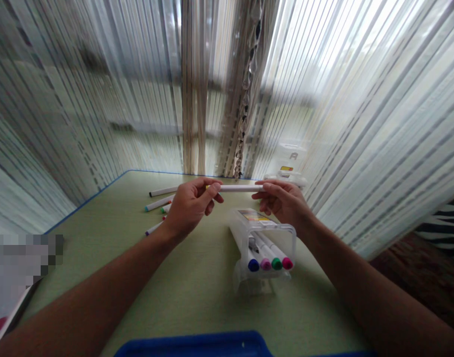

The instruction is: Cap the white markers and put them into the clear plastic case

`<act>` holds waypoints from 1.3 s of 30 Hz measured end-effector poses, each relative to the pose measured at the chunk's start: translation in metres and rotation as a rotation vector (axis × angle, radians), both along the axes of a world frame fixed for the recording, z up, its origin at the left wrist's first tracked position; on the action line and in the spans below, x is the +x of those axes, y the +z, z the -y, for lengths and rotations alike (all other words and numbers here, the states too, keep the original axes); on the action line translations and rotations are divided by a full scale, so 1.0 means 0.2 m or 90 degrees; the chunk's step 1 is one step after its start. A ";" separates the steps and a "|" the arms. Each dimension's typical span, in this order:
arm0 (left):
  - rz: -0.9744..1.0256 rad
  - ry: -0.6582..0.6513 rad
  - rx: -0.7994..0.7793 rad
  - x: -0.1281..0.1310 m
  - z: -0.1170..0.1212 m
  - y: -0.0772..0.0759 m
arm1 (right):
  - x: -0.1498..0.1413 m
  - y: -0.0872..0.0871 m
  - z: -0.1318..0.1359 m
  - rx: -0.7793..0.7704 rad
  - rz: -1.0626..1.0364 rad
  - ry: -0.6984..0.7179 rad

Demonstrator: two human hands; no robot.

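A white marker (239, 188) is held level above the table between both hands. My left hand (191, 201) pinches its left end, where a bit of yellow shows at the fingers. Its right end is gripped by my right hand (286, 198), thumb against the fingers. Below my right hand lies a clear plastic case (239, 233), its open end facing me. Inside are several markers with blue, pink, green and magenta ends (276, 263). Loose white markers (158, 202) with coloured ends lie on the table beside my left hand, partly hidden by it.
The pale green table (189, 292) has a blue edge and meets a striped sheer curtain (148, 99) at the back. Another clear plastic container (286, 163) stands at the back right. A blue object (197, 344) sits at the near edge. At far left is a partly pixelated item.
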State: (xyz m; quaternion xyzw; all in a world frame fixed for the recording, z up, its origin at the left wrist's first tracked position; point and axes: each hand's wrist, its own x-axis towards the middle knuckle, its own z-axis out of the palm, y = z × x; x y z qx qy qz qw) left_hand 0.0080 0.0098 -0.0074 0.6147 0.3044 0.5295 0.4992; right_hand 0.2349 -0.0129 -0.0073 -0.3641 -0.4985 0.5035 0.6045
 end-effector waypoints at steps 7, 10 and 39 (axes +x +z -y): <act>-0.027 -0.006 0.001 0.00 0.01 0.00 | 0.00 -0.02 -0.01 0.026 0.033 -0.012; -0.040 -0.002 0.002 0.00 0.00 0.00 | 0.00 -0.02 -0.01 0.030 0.038 -0.013; 0.103 -0.018 -0.081 0.01 -0.02 0.00 | 0.01 0.04 0.01 -0.062 -0.048 0.020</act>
